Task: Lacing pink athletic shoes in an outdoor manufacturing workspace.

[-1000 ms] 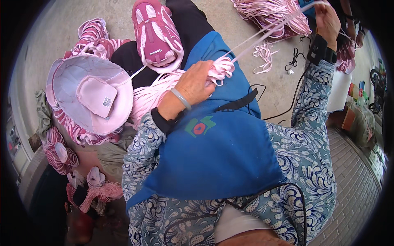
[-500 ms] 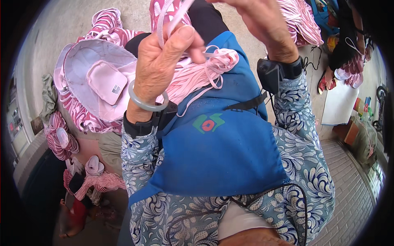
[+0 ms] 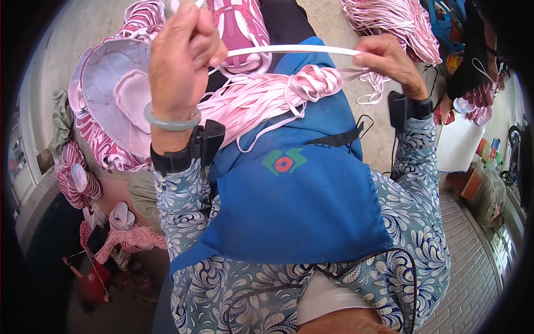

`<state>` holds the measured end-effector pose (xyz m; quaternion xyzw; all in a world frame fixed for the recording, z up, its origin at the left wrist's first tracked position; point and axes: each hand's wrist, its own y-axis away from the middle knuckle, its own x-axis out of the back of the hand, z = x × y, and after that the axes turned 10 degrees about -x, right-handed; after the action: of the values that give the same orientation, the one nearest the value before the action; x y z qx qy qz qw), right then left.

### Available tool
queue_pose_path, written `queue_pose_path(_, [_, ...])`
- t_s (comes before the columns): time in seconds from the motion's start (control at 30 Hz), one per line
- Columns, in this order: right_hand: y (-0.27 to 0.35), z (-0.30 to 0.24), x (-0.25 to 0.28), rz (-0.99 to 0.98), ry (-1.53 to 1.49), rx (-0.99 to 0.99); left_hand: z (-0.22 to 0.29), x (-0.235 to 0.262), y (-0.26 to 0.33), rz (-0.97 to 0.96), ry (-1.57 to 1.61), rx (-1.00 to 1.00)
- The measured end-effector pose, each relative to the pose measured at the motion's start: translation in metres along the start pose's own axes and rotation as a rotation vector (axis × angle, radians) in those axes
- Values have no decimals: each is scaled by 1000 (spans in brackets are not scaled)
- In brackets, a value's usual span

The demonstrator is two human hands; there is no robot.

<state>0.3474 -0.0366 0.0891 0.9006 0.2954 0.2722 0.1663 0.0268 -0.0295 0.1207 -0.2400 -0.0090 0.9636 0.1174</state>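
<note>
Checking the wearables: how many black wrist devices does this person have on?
2. One black strapped wrist device sits on the left wrist just below the pale green bangle; the other black wrist device is on the right wrist. No others show.

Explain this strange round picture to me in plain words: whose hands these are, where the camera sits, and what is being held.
The camera sits on a person's head and looks down, so the wide lens bends the picture round. The left hand and right hand are that person's own. Between them they hold a white strap stretched taut. A bundle of pink straps lies on the blue apron over the lap. Beside the left hand lies a pink hat. More pink straps are heaped on the floor ahead.
</note>
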Motion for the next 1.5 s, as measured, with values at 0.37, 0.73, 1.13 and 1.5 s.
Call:
queue_pose_path(0.37, [-18,33,50,694,-94,112,0,65,11,342,-1455,-555])
queue_pose_path(0.73, [-108,-35,-122,446,335,193,1,152,81,562,-1427,-384])
queue_pose_path(1.13, [-77,-163,-38,-16,-1001,350,53,47,92,366,-1627,35])
queue_pose_path(1.5, [-96,-98,-131,6,18,563,20,23,63,230,-821,-316])
